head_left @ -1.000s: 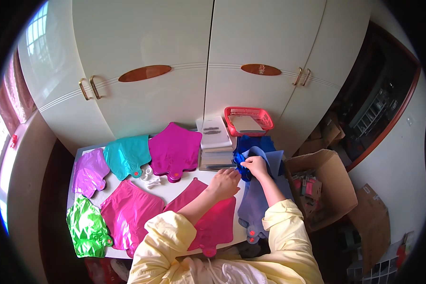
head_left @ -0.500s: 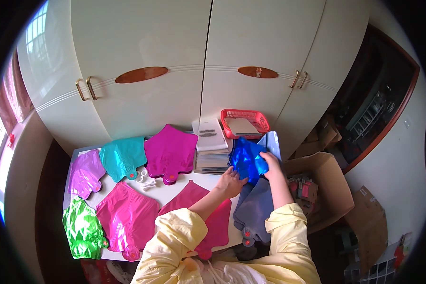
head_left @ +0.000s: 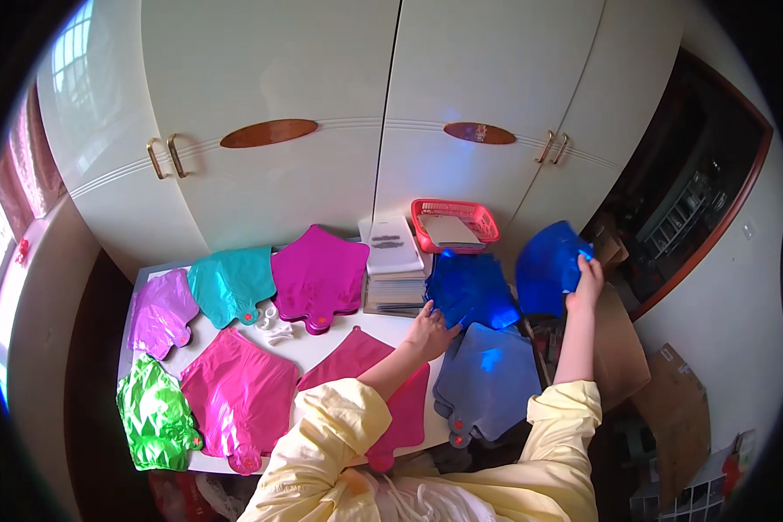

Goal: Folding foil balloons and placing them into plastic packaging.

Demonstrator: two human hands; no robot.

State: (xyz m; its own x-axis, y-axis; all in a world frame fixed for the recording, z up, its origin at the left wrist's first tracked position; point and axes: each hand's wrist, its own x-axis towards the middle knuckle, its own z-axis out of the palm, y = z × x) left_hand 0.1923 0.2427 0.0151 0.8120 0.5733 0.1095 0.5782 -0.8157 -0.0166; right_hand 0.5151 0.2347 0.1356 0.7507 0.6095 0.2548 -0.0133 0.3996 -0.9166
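My right hand (head_left: 588, 283) grips a flat blue foil balloon (head_left: 545, 271) by its right edge, raised to the right of the table over the carton. A stack of blue foil balloons (head_left: 473, 287) lies at the table's back right. At its lower left edge rests my left hand (head_left: 428, 334), fingers stretched out, touching the top layer. Just in front is a pile of grey-blue foil balloons (head_left: 493, 378) with round tabs toward me. Left of my left hand, a deep pink foil balloon (head_left: 361, 355) is partly hidden under my left forearm.
Magenta (head_left: 318, 274), teal (head_left: 229, 283), purple (head_left: 161, 311), green (head_left: 155, 413) and pink foil balloons (head_left: 237, 391) lie to the left. White ribbon-like pieces (head_left: 274, 326) sit among them. A card stack (head_left: 395, 291) and red basket (head_left: 455, 209) stand behind; an open carton (head_left: 613, 357) is at right.
My right hand has lifted one blue balloon off the stack and carried it to the right. The grey-blue pile is now more exposed. My left hand has stayed by the blue stack.
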